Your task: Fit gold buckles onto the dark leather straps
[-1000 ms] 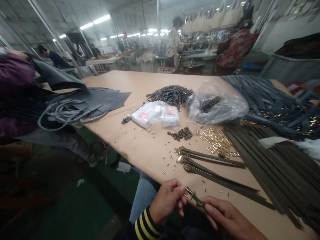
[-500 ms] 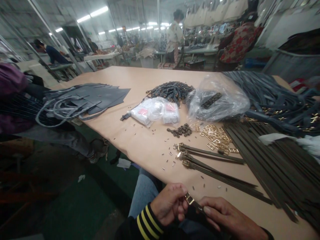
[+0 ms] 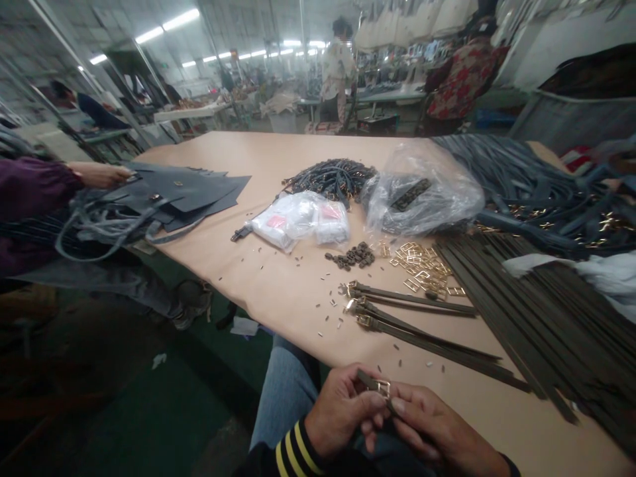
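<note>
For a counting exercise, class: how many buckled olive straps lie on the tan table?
3, side by side: the upper strap, middle strap and lower strap. Another strap is held between the left hand and right hand.

Premises are a leather-goods production workshop. A long paper-covered work table [image 3: 278,291] carries bundled leather straps [image 3: 546,311] and brass buckles [image 3: 420,265]. Further workbenches [image 3: 387,96] run in rows under overhead fluorescent tubes [image 3: 181,18], with tote bags [image 3: 412,23] hung above and workers [image 3: 338,76] standing among them.
</note>
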Demonstrator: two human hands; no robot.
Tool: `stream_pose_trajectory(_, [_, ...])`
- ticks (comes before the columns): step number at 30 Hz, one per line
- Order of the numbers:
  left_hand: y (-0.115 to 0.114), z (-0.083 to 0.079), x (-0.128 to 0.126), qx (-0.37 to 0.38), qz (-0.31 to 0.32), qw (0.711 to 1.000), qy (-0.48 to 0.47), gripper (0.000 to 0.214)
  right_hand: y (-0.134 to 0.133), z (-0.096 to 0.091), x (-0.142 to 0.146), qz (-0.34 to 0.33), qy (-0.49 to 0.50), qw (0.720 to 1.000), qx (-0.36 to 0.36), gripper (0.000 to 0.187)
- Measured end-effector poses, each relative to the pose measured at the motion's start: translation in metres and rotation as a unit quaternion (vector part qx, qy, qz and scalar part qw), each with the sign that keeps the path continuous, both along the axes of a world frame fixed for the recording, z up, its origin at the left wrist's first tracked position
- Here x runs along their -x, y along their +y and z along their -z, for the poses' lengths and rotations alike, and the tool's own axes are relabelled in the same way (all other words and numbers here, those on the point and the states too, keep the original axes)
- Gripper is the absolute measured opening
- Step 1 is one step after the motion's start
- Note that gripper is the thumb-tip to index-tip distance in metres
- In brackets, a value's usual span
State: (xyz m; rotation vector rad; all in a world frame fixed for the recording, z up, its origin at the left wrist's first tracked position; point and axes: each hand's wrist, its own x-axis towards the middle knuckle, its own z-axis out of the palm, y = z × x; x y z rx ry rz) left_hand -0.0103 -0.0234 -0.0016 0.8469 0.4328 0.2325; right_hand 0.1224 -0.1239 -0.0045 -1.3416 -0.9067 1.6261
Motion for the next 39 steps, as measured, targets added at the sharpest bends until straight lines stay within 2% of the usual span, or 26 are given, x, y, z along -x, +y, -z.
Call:
stream_pose_trajectory(5, [0.000, 0.001, 0.004, -0.047, 0.034, 0.998, 0.025, 0.035, 0.002, -0.003, 0.007, 0.008, 0.021, 1.000, -0.002, 0.048])
stream_pose_trajectory(11, [0.001, 0.009, 0.009, -0.095, 0.055, 0.993, 0.044, 0.042, 0.003, -0.014, 0.007, 0.007, 0.015, 1.000, -0.026, 0.041])
stream_pose_trajectory(15, [0.001, 0.009, 0.007, -0.146, 0.044, 0.985, 0.081, 0.046, 0.005, -0.016, 0.010, 0.020, 0.001, 0.999, -0.026, 0.041])
stream_pose_trajectory(19, [0.000, 0.007, 0.004, -0.211, -0.022, 0.965, 0.157, 0.040, 0.008, -0.018, 0.016, 0.054, -0.082, 0.995, 0.005, 0.039])
stream_pose_trajectory(23, [-0.003, 0.007, 0.001, -0.187, -0.027, 0.972, 0.142, 0.033, 0.009, -0.022, 0.019, 0.057, -0.113, 0.992, 0.020, 0.035])
stream_pose_trajectory(31, [-0.003, 0.007, 0.000, -0.121, -0.019, 0.986, 0.110, 0.036, 0.012, -0.015, 0.019, 0.081, -0.080, 0.992, 0.046, 0.047])
stream_pose_trajectory(39, [-0.002, -0.002, 0.001, -0.154, -0.008, 0.977, 0.149, 0.034, 0.015, -0.015, 0.019, 0.090, -0.095, 0.990, 0.043, 0.047])
